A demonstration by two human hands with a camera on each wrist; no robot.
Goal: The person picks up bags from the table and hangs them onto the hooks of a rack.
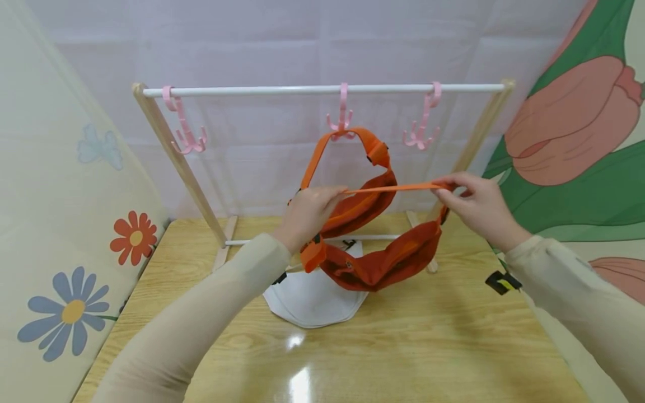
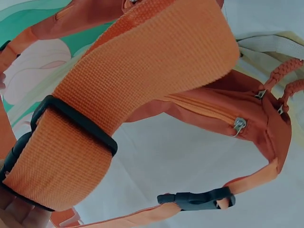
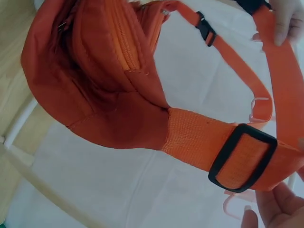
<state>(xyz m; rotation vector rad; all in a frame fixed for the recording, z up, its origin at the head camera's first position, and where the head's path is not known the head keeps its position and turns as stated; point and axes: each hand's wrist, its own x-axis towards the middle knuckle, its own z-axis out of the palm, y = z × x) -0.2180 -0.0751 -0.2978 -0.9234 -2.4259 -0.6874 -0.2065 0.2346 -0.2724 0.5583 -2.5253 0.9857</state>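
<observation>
Both hands hold an orange waist bag by its strap, drawn taut between them, with the pouch hanging below. My left hand pinches the strap's left part. On the right, my right hand pinches the strap between thumb and fingers. A black slider buckle sits on the strap near the right hand in the right wrist view. Just behind, a second orange waist bag hangs by its strap from the middle pink hook. Its black clip buckle shows in the left wrist view.
A rack with a white rod and wooden legs stands on the wooden table. More pink hooks hang at left and right. A white cloth item lies beneath the bags. Flower-printed walls flank both sides.
</observation>
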